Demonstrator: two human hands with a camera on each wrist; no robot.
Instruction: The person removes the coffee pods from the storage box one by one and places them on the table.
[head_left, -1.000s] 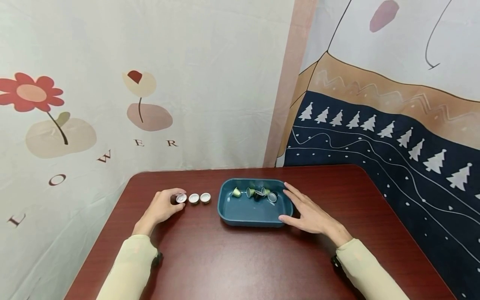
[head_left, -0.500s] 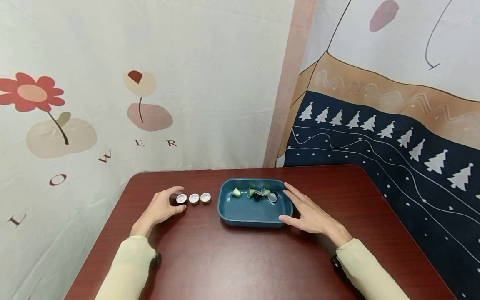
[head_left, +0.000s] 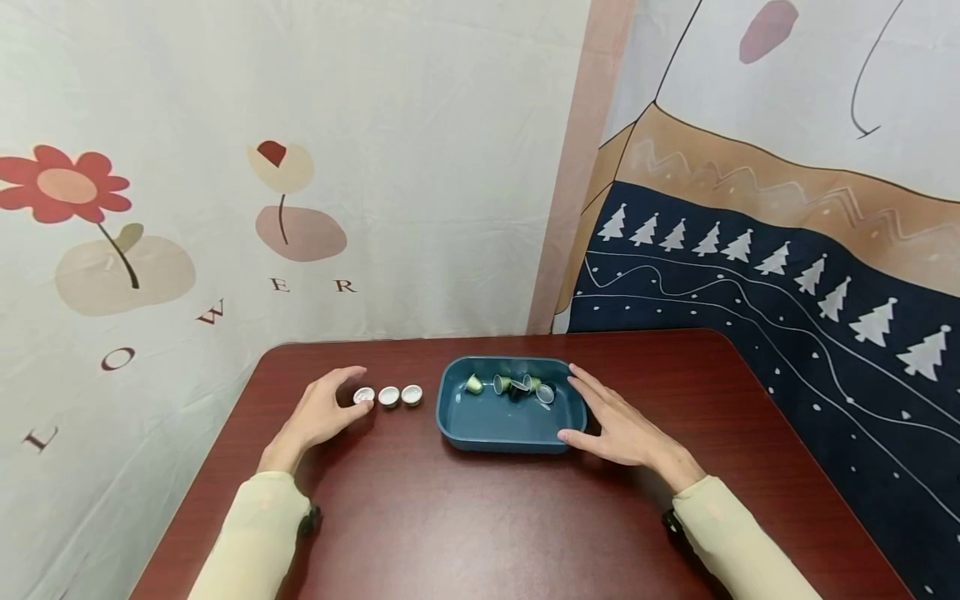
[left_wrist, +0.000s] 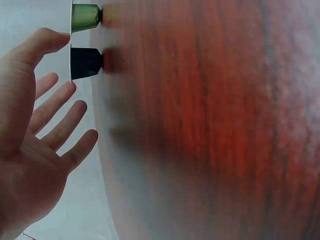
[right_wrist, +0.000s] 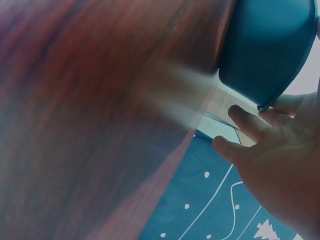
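Three coffee capsules stand in a row on the table, pale lids up. My left hand (head_left: 318,412) is around the leftmost capsule (head_left: 363,395), thumb and fingers spread and relaxed. In the left wrist view that capsule is black (left_wrist: 86,62), with the thumb tip close by its rim; a green capsule (left_wrist: 86,17) stands beside it. The middle capsule (head_left: 388,397) and right capsule (head_left: 412,396) are apart from the hand. My right hand (head_left: 622,429) rests its spread fingers along the right rim of a teal tray (head_left: 495,429).
Several capsules lie tipped along the far half of the tray, including a green capsule (head_left: 474,384) and a capsule with a pale lid (head_left: 545,394). The brown table (head_left: 465,525) ends against a printed cloth backdrop (head_left: 420,167) behind.
My left fingers and thumb were at the leftmost capsule's rim a second ago; they have since parted, leaving it standing in the row. The right hand and tray have stayed put.
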